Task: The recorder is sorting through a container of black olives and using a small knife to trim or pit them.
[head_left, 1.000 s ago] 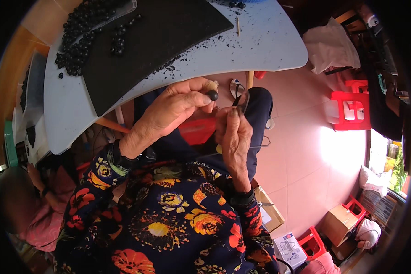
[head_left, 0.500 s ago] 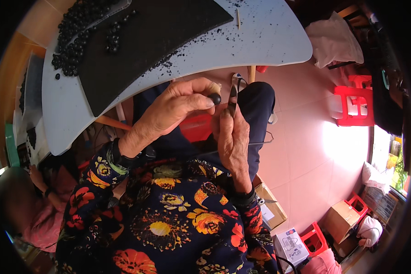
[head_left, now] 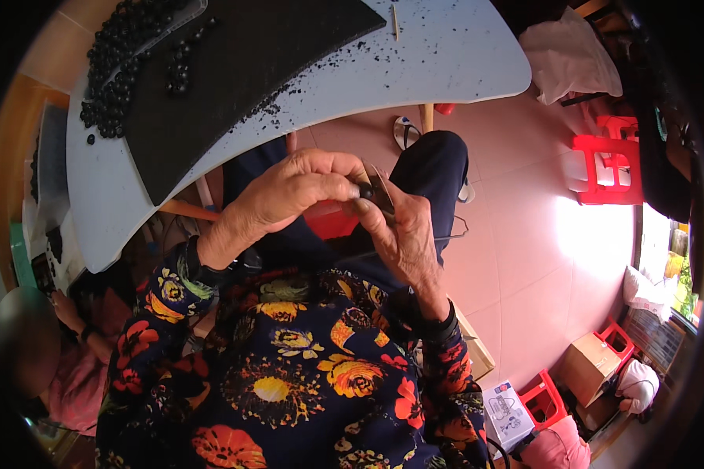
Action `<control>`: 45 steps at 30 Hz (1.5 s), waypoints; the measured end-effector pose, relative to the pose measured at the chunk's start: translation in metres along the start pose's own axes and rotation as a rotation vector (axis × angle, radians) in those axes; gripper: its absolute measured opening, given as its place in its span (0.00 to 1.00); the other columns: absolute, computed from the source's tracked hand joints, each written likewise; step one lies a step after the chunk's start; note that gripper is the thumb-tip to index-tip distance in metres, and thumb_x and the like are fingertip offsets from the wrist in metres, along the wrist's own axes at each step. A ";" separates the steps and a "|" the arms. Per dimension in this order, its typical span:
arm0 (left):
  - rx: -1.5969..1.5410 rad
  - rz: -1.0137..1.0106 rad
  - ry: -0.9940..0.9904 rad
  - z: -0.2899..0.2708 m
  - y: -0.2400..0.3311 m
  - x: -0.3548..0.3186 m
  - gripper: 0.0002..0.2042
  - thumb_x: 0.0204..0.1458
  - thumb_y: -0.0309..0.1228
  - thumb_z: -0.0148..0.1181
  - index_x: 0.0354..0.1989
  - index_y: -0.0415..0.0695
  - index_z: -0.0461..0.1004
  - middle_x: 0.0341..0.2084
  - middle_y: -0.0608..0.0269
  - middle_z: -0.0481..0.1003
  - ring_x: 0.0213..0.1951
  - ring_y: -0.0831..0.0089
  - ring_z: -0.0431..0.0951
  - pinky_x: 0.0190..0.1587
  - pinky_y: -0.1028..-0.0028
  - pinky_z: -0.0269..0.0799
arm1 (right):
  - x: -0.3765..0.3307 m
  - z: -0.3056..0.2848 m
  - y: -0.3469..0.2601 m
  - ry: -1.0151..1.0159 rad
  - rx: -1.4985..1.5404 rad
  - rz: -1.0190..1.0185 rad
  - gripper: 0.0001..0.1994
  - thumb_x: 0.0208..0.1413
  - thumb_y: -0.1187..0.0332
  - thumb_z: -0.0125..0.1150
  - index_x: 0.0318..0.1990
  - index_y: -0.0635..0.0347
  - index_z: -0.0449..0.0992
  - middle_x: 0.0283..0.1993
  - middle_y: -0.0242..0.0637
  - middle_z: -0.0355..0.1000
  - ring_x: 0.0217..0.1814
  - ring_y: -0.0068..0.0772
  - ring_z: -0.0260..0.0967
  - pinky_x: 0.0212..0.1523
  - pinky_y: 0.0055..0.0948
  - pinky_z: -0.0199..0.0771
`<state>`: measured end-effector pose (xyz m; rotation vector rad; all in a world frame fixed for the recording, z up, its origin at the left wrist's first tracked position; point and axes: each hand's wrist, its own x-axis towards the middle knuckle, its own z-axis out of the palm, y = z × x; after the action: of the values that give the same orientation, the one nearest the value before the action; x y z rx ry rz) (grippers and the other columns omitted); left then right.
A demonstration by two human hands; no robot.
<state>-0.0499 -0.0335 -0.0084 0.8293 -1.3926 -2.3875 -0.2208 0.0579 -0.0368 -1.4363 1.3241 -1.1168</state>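
Observation:
My left hand is closed in a pinch on a small round black ball. Facing it, my right hand is closed around a small knife with a thin pointed blade; its handle is hidden in the palm. The blade stands right beside the ball, and I cannot tell whether it touches. Both hands are close together over my lap, just off the table edge. A heap of similar black balls lies at the far left of the pale table.
A dark mat covers part of the table, with black crumbs along its edge and a thin wooden stick nearby. Red stools and cardboard boxes stand on the floor to the right. Another person sits at the left.
My right hand has turned and moved in toward the left, bringing the blade up against the side of the ball. My left hand still pinches the ball, slightly lower and turned.

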 end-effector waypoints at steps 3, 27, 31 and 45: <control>-0.072 -0.040 0.064 0.002 -0.004 -0.002 0.12 0.53 0.25 0.51 0.44 0.33 0.71 0.35 0.66 0.72 0.38 0.83 0.70 0.44 0.82 0.66 | 0.003 -0.001 -0.004 -0.021 -0.043 0.001 0.11 0.55 0.65 0.59 0.33 0.65 0.72 0.22 0.47 0.69 0.21 0.48 0.68 0.23 0.34 0.66; -0.296 0.141 0.039 0.005 -0.005 -0.002 0.11 0.53 0.24 0.52 0.44 0.36 0.70 0.33 0.67 0.70 0.37 0.79 0.70 0.46 0.79 0.66 | -0.024 0.014 0.005 0.042 0.013 -0.013 0.09 0.57 0.68 0.52 0.28 0.64 0.69 0.21 0.38 0.65 0.21 0.34 0.63 0.24 0.29 0.63; -0.258 0.241 -0.004 0.005 -0.003 -0.001 0.11 0.54 0.24 0.52 0.45 0.36 0.70 0.37 0.67 0.70 0.40 0.78 0.70 0.49 0.78 0.65 | -0.023 0.007 0.001 0.191 0.436 0.258 0.11 0.62 0.64 0.50 0.33 0.63 0.70 0.21 0.21 0.60 0.23 0.12 0.54 0.23 0.17 0.56; 0.037 0.237 0.120 0.011 0.002 -0.008 0.12 0.55 0.23 0.51 0.48 0.34 0.69 0.40 0.69 0.72 0.45 0.82 0.69 0.52 0.80 0.65 | 0.001 0.021 -0.015 0.285 0.509 0.202 0.08 0.56 0.69 0.61 0.36 0.63 0.70 0.25 0.23 0.63 0.23 0.11 0.55 0.25 0.13 0.58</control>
<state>-0.0504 -0.0228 0.0004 0.7570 -1.4058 -2.1063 -0.1970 0.0584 -0.0264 -0.7777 1.2236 -1.4296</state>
